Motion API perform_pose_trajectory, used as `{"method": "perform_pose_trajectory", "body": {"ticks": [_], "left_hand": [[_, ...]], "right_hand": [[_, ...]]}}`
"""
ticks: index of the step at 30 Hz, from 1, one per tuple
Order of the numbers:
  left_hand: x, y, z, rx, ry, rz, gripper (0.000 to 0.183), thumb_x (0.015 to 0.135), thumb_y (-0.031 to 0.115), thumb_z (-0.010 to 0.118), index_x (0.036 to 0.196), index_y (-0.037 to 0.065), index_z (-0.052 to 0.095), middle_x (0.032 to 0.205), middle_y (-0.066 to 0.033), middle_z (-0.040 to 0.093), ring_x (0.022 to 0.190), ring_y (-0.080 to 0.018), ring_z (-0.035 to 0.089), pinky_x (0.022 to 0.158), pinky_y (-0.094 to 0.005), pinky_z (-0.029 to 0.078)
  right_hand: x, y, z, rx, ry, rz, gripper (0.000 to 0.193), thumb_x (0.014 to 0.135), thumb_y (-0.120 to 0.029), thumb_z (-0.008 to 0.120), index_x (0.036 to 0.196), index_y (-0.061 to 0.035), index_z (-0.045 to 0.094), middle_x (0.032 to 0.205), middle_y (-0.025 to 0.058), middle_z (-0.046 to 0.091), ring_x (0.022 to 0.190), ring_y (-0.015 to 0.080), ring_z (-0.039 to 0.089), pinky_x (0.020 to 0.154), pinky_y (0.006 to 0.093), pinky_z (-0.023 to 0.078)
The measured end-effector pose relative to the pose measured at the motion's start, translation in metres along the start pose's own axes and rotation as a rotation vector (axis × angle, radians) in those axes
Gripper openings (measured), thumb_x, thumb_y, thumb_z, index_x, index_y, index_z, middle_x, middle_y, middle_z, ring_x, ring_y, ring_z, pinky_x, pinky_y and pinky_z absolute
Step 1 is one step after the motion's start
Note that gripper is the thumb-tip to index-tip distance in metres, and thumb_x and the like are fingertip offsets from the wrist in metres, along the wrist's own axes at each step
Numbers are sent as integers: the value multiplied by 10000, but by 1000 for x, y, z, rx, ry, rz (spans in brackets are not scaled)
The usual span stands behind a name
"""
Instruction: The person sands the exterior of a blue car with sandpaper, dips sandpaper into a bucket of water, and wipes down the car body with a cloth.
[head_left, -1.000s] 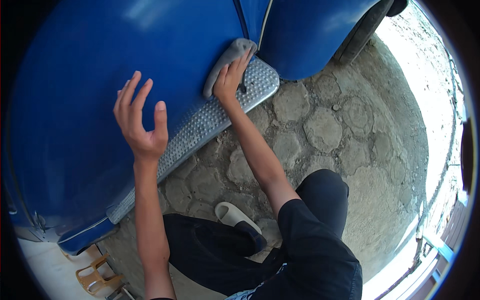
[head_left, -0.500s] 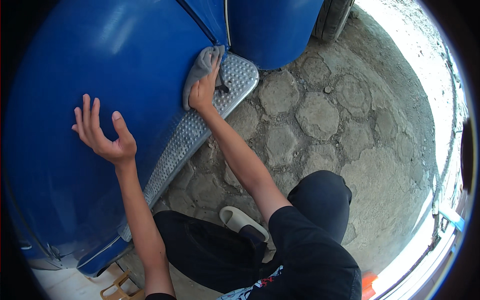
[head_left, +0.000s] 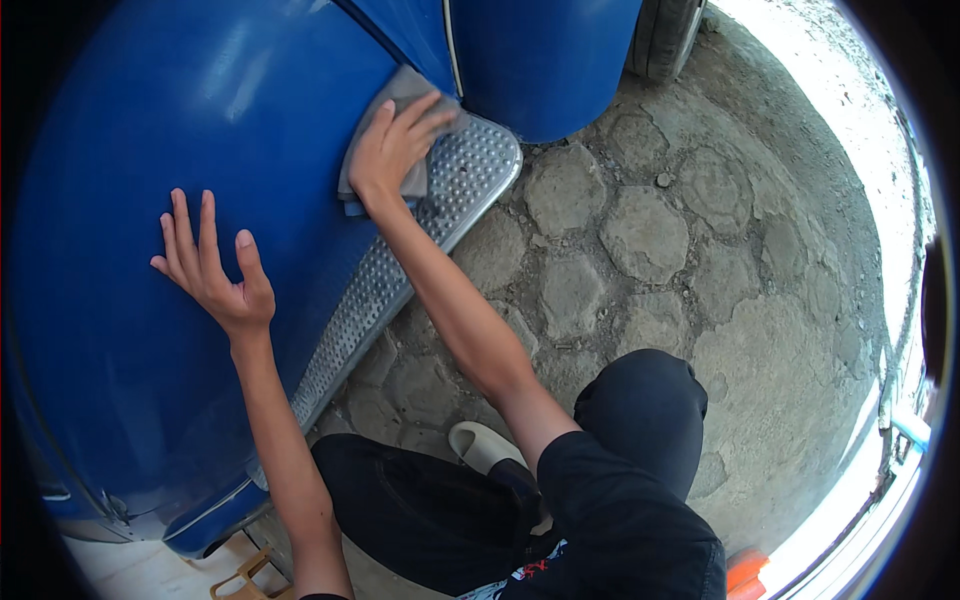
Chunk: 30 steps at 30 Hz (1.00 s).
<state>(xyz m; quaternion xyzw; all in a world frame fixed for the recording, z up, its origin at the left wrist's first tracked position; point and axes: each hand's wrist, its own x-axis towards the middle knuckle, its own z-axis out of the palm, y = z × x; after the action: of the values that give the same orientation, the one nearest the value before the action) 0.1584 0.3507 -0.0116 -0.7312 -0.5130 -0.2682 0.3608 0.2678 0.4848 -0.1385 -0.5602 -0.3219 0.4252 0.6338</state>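
Note:
The large curved blue body panel [head_left: 120, 340] of a vehicle fills the left side. My left hand [head_left: 225, 280] rests against it with fingers spread, holding nothing. Farther up and to the right, my right hand [head_left: 390, 155] holds a grey cloth [head_left: 402, 88] pressed on the panel's lower edge. Its fingers extend over the cloth, their tips blurred by motion. Beside the cloth runs a silvery step plate [head_left: 484, 152] covered in raised bumps. A corner of the cloth hangs near its inner border.
Another rounded blue panel [head_left: 545, 70] and a tyre [head_left: 662, 40] are at the top. Cracked ground with roughly hexagonal pavers [head_left: 645, 232] lies to the right. A pale slipper [head_left: 478, 445] is on my foot below. A tan plastic item [head_left: 245, 578] sits at the lower left.
My right hand and the cloth have shifted slightly left along the panel, and the cloth is spread flatter with the fingers more apart. My left hand stays on the panel.

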Motion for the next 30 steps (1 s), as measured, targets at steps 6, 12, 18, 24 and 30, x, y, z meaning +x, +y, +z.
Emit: {"method": "perform_pose_trajectory", "body": {"ticks": [6, 12, 18, 24, 30], "left_hand": [[-17, -25, -3, 150, -34, 173, 469, 983, 325, 524, 1371, 131, 704, 1524, -94, 594, 1511, -302, 416, 1304, -449, 121], [-18, -23, 8, 267, 69, 183, 423, 994, 346, 522, 1283, 152, 763, 1422, -53, 681, 1466, -281, 482, 1292, -429, 186], [-18, -27, 14, 247, 166, 207, 526, 1025, 350, 480, 1512, 167, 551, 1476, -118, 629, 1425, -291, 527, 1245, -451, 286], [-27, -41, 10, 69, 296, 316, 736, 1073, 421, 403, 1691, 119, 142, 1549, -279, 490, 1392, -383, 529, 1133, -523, 423], [-23, -30, 11, 281, 236, 195, 568, 1058, 430, 407, 1472, 74, 566, 1448, -191, 623, 1407, -346, 514, 1266, -483, 248]], "right_hand": [[0, -22, 19, 9, 54, -488, 802, 1057, -449, 398, 1669, -8, 126, 1721, 307, -8, 1562, 563, 48, 1251, 645, 60], [15, 51, -5, 68, 94, -546, 748, 1038, -432, 413, 1655, -39, 259, 1718, 295, 119, 1548, 540, 193, 1239, 661, 124], [4, -5, 5, 12, 98, -547, 665, 1058, -419, 397, 1644, -110, 339, 1734, 236, 147, 1558, 534, 178, 1227, 684, 115], [-2, -83, 8, 28, -110, -1089, 566, 1053, -377, 524, 1598, -244, 447, 1662, 155, 388, 1554, 436, 285, 1226, 608, 225], [43, -41, -4, 105, -50, -879, 538, 1074, -385, 410, 1564, -190, 517, 1723, 182, 251, 1563, 528, 174, 1231, 679, 113]]}}
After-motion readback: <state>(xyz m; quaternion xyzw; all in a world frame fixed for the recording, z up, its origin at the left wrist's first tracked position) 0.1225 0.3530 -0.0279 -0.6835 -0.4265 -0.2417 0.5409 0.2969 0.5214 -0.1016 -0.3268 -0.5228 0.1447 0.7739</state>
